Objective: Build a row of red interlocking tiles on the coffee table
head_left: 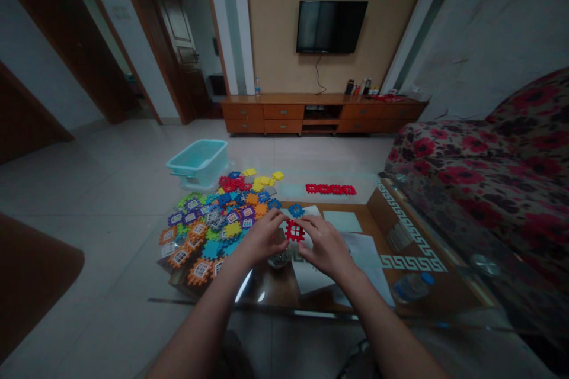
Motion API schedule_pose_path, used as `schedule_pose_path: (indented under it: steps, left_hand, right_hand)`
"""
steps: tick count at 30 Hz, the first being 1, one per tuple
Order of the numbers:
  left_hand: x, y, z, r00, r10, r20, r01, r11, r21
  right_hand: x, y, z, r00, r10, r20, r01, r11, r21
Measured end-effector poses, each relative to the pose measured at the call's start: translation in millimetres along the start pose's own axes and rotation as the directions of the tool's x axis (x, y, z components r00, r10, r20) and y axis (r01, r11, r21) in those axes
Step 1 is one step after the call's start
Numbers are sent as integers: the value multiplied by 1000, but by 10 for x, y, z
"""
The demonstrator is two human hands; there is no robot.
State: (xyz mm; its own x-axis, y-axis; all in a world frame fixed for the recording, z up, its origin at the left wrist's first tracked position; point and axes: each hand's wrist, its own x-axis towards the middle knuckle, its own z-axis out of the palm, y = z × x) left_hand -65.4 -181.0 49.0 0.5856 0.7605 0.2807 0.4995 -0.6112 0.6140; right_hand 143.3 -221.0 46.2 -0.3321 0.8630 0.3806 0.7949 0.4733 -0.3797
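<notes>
Between my two hands is a red interlocking tile (294, 230) with a window-shaped cutout, raised above the glass table. My left hand (265, 237) pinches its left edge, and my right hand (323, 244) grips the right edge. Just beyond my fingers lies a blue interlocking tile (296, 210). Farther back, a row of several red tiles (331, 189) lies joined on the glass. To the left spreads a large pile of mixed tiles (232, 229) in orange, purple, blue, green, red and yellow.
A light teal plastic bin (198, 167) stands at the table's back left. White papers (359, 260) show under my right arm, and a bottle with a blue cap (413, 288) lies at the right. A flowered sofa (480, 160) borders the right side; a TV cabinet (282, 118) stands beyond.
</notes>
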Motion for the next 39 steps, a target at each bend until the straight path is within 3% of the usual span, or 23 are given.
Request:
schedule_pose_path:
  steps: [9, 18, 24, 39]
  left_hand:
    - [22, 47, -38, 998, -34, 46, 31, 998, 57]
    - [-2, -32, -70, 999, -37, 21, 35, 997, 68]
    - [-2, -45, -65, 1000, -24, 9, 24, 999, 48]
    - [0, -28, -73, 999, -16, 50, 13, 997, 73]
  right_hand:
    - [-2, -12, 4, 1000, -2, 9, 2, 999, 35]
    - [5, 43, -52, 999, 49, 4, -49, 995, 88]
    - [0, 55, -115, 996, 88, 33, -90, 994, 67]
    - [15, 35, -139, 996, 36, 76, -34, 999, -32]
